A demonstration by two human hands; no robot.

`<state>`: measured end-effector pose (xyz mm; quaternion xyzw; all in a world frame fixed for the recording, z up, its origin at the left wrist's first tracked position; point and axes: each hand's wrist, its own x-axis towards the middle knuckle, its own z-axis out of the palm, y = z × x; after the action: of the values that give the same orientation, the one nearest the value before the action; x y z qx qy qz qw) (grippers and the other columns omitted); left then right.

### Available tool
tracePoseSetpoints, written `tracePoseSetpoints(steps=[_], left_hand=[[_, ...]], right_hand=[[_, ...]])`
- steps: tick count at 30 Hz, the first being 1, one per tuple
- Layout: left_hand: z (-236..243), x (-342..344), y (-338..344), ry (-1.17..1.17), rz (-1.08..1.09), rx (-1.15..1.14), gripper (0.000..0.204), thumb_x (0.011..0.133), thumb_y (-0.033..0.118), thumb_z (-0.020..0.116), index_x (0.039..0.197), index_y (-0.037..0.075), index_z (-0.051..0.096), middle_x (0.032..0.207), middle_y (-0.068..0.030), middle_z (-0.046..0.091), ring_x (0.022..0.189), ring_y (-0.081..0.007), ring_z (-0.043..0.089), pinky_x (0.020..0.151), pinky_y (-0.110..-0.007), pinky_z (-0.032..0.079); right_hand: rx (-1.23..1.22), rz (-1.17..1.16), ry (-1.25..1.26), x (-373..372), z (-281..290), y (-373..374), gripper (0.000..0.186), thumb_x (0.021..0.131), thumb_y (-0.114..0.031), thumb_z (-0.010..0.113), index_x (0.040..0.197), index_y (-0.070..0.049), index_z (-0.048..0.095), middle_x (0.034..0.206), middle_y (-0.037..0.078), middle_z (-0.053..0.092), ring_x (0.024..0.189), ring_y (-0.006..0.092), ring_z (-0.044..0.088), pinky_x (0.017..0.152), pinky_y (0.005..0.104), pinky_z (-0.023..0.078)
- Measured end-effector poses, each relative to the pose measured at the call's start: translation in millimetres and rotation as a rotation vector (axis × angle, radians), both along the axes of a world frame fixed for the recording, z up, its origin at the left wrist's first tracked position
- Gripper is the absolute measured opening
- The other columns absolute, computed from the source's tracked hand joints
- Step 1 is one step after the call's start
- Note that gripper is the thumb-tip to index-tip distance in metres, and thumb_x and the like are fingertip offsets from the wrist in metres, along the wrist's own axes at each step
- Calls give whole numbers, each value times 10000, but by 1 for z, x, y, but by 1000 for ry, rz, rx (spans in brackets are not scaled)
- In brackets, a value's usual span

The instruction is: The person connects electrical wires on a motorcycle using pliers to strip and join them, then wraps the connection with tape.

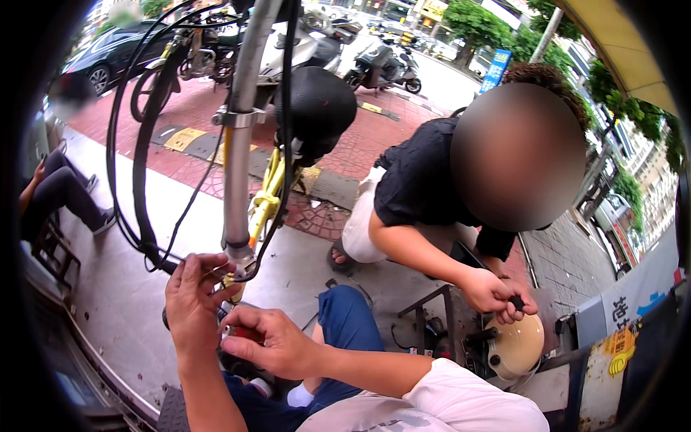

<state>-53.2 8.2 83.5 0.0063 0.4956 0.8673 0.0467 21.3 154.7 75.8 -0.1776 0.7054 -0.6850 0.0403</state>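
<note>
A folding bike's silver tube (245, 158) runs down in front of me beside its yellow frame (270, 191). My left hand (194, 302) is raised at the tube's lower end, fingers bent together by the black cables (147, 216); anything between the fingertips is hidden. Close on its right, my right hand (277, 342) is curled round a small red object (245, 333), mostly covered by the fingers. A silver clamp (239, 117) circles the tube higher up. Behind it shows a rounded black part (317, 108), perhaps the saddle.
Opposite me a person in a black shirt (421, 173) leans in, holding a small black thing (517, 302). Below those hands are a cream round cover (520, 345) and a dark metal stand (439, 309). Someone sits at far left (68, 187). Scooters (381, 68) stand outside.
</note>
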Motion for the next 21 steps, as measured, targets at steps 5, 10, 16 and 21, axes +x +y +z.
tracePoseSetpoints(steps=[5, 10, 16, 21], left_hand=[[-2, 14, -2, 70, 72, 82, 343, 1100, 293, 473, 1116, -16, 621, 1079, -142, 701, 995, -229, 717, 703, -323, 635], [-1, 17, -24, 298, 268, -307, 266, 1026, 159, 552, 1066, -47, 716, 1072, -101, 716, 824, -94, 589, 692, -214, 457], [-1, 5, -22, 340, 269, 257, 308, 1030, 127, 512, 1158, -105, 671, 1178, -240, 703, 1146, -266, 684, 952, -379, 573], [0, 6, -11, 152, 195, 503, 312, 1037, 126, 477, 1173, -109, 631, 1127, -252, 712, 1091, -326, 703, 946, -432, 583]], right_hand=[[203, -153, 234, -9, -5, 5, 287, 922, -270, 735, 982, 1, 663, 704, 73, 595, 626, 161, 546, 600, 327, 459], [262, -285, 100, -24, -18, 40, 212, 894, -175, 758, 973, 13, 700, 673, 48, 638, 568, 85, 544, 528, 280, 445], [271, -250, 212, -53, 15, 15, 157, 853, -88, 764, 924, 15, 670, 687, 10, 623, 598, 23, 527, 532, 204, 396], [271, -166, 442, -78, 14, -16, 173, 816, -86, 787, 927, -5, 682, 745, 55, 654, 583, 101, 592, 543, 252, 464]])
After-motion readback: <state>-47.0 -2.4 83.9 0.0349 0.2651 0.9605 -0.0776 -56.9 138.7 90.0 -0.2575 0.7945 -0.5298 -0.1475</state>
